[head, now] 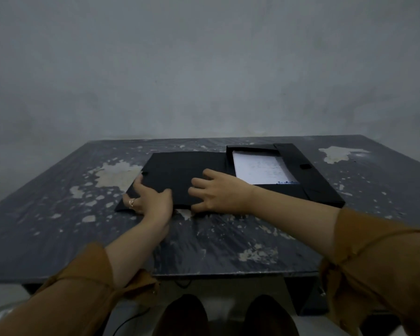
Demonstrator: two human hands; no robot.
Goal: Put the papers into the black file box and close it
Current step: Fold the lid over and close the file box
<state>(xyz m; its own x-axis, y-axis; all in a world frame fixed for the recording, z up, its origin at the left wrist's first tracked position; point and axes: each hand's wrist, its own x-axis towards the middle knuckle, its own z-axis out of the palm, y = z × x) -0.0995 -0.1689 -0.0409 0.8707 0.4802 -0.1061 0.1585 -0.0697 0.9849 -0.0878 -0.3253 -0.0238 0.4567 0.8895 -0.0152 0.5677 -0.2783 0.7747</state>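
The black file box lies open on the table, its tray on the right and its lid folded out flat to the left. White papers with handwriting lie inside the tray. My left hand, wearing a ring, grips the lid's near-left edge, fingers curled around it. My right hand rests on the lid's near edge, fingers spread over the top and thumb at the rim. A small closure tab sits on the tray's right wall.
The dark table has a worn top with pale patches of peeled coating. A grey wall rises right behind it. My knees show below the table's near edge.
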